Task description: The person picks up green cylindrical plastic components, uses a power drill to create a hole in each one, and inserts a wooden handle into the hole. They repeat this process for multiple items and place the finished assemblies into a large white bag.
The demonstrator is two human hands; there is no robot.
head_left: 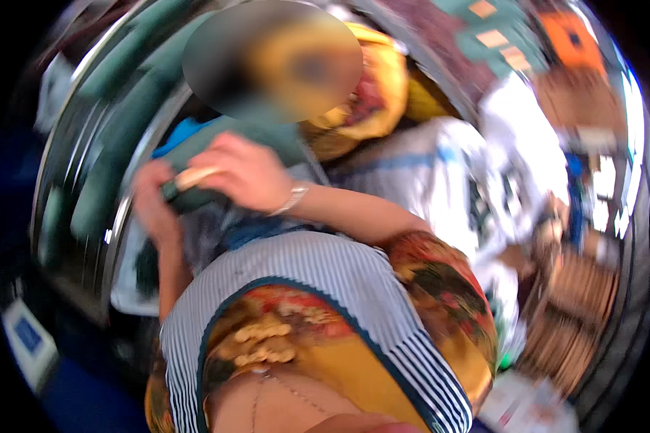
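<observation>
Two hands working at dark green cloth (195, 196), held chest-high. We are gripping it: left hand (154, 206) closed on edge, right hand (245, 173) pinching pale strip (195, 176). Handling mid-way; blur hiding detail.

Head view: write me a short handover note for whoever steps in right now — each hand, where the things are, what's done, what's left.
Left hand: closed on a dark green bundle of cloth, at its left end.
Right hand: on top of the same bundle, fingers curled over it; a bracelet sits on the wrist.
Things: the bundle is held up in front of the chest; more blue and grey fabric lies under it, a white and grey garment to the right.
Done/left: the picture is blurred; progress cannot be judged.
</observation>
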